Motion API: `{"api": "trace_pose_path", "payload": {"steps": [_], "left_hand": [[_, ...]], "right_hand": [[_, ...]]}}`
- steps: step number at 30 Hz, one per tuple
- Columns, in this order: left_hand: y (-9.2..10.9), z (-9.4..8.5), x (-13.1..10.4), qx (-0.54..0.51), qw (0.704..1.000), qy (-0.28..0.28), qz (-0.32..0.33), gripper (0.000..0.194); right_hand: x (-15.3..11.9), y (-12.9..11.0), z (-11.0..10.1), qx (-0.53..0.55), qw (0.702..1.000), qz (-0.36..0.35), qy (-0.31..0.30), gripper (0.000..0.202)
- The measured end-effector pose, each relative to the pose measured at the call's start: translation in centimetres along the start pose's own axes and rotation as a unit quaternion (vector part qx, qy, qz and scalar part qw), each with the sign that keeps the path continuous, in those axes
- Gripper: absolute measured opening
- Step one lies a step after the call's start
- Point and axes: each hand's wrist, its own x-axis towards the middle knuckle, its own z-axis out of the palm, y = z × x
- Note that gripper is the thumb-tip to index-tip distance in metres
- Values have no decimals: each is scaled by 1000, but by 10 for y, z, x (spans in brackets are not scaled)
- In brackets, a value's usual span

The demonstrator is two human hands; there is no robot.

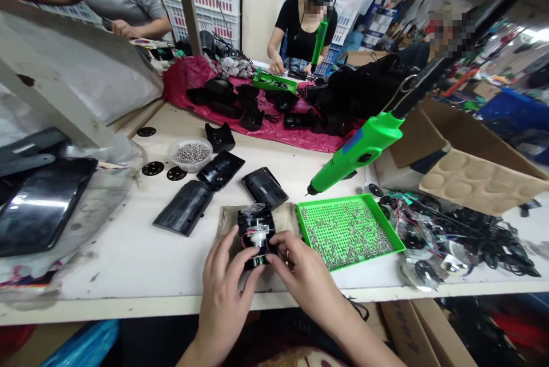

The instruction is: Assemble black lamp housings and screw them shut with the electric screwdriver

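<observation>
In both hands' grip (266,275), motor housing (256,234)

Two bare hands: left hand (223,292), right hand (306,278). No gloves, rings or watch. Forearms bare up to the lower picture edge, no sleeve cuffs showing. Fingernails short and plain, unpainted. Fingers (234,244) slim. Below the forearms, a patch of dark reddish patterned cloth at the bottom edge; too little visible to tell what garment.
</observation>
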Motion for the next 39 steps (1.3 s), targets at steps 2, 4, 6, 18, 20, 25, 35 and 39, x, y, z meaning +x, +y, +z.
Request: {"api": "trace_pose_path", "payload": {"steps": [2,4,6,18,20,25,35,39], "left_hand": [[-2,3,-1,-8,1000,-17,-4,15],[-4,4,-2,-17,999,-26,-16,15],[-4,3,-3,-23,999,-32,-20,16],[-3,3,-5,-67,997,-23,-41,15],[-3,3,-5,-81,995,-18,-55,19],[-4,3,-7,-100,987,30,-121,47],[-3,-2,-7,-101,986,2,-130,32],[-5,-2,-9,-98,987,13,-125,33]], "right_hand": [[-4,-1,-6,42,999,-19,23,12],[-8,-2,-16,53,998,-21,28,20],[-11,-2,-26,34,999,-9,1,28],[-9,-10,-23,-31,996,-53,-68,28],[-4,-12,-13,-101,989,-62,-93,32],[7,-5,-5,-197,973,-63,-105,16],[12,-4,-27,-212,960,-183,-20,27],[8,-9,-38,-148,972,-184,-8,24]]}}
